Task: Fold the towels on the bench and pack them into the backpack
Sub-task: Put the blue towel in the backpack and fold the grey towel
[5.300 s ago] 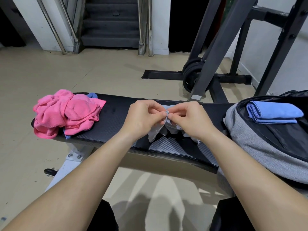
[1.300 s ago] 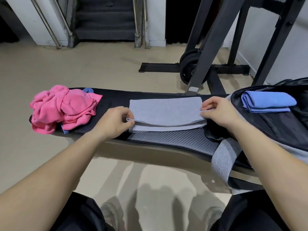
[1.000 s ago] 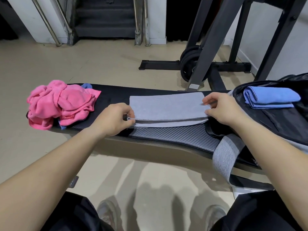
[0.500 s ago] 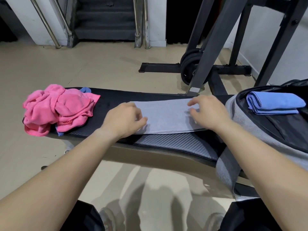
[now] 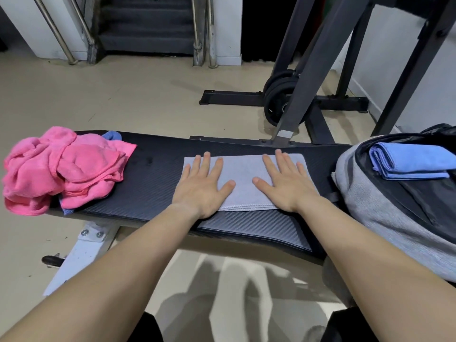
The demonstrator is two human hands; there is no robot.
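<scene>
A grey towel, folded into a flat rectangle, lies in the middle of the black bench. My left hand presses flat on its left half with fingers spread. My right hand presses flat on its right half the same way. A crumpled pink towel is heaped at the bench's left end, with a bit of blue cloth showing under it. At the right end stands an open grey and black backpack with a folded blue towel lying in its opening.
A dark steel rack with weight plates stands on the beige floor beyond the bench. Stairs with metal railings are at the back. The bench's white leg reaches down at the lower left.
Both hands let go of the grey towel's edges after folding it over. They now lie flat with spread fingers on top of it.
</scene>
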